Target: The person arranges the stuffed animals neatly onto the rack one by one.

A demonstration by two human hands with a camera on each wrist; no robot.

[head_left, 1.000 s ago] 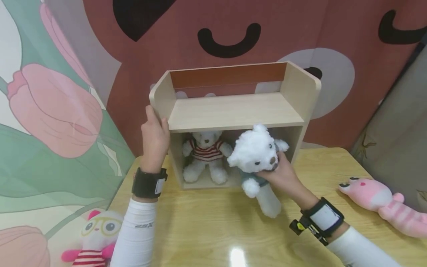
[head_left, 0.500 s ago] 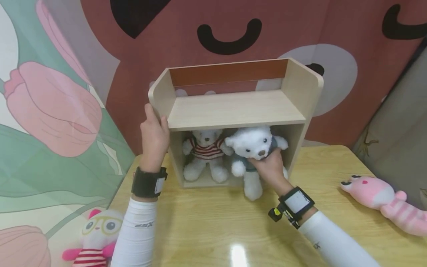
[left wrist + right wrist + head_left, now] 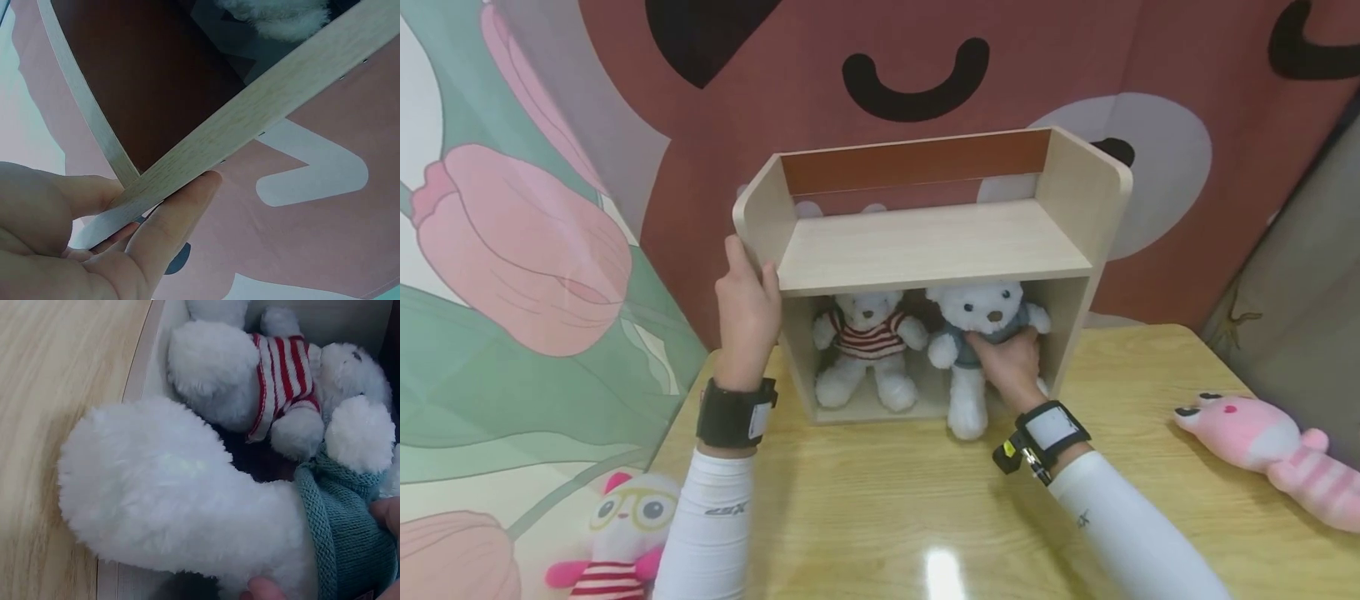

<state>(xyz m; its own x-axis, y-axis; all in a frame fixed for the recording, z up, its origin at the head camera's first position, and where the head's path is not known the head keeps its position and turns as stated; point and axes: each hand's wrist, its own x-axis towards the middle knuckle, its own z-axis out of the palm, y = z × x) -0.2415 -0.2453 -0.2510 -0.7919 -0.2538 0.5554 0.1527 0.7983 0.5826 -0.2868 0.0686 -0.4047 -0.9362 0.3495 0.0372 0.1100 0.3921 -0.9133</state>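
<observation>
A pale wooden two-tier shelf [image 3: 925, 242] stands on the table. My left hand [image 3: 747, 321] grips its left side panel [image 3: 206, 140], thumb on one face and fingers on the other in the left wrist view. My right hand [image 3: 1013, 364] holds a white teddy bear [image 3: 967, 400] in a teal knitted sweater [image 3: 347, 531] by its body, in the right part of the lower compartment. One leg pokes out past the shelf's front edge. Beside it, on the left of that compartment, sits another white teddy bear [image 3: 867, 337] in a red-and-white striped top. The upper tier partly covers both heads.
A pink plush toy with stripes [image 3: 1262, 446] lies on the table [image 3: 850, 508] at the right. At the lower left is a pink-and-white plush [image 3: 625, 533] with yellow glasses, partly behind my left sleeve. A printed backdrop [image 3: 910, 50] hangs behind the shelf.
My right hand has moved the teal-sweater teddy bear back and left, from in front of the shelf into the lower compartment, turning it more upright. My left hand has kept its grip on the panel.
</observation>
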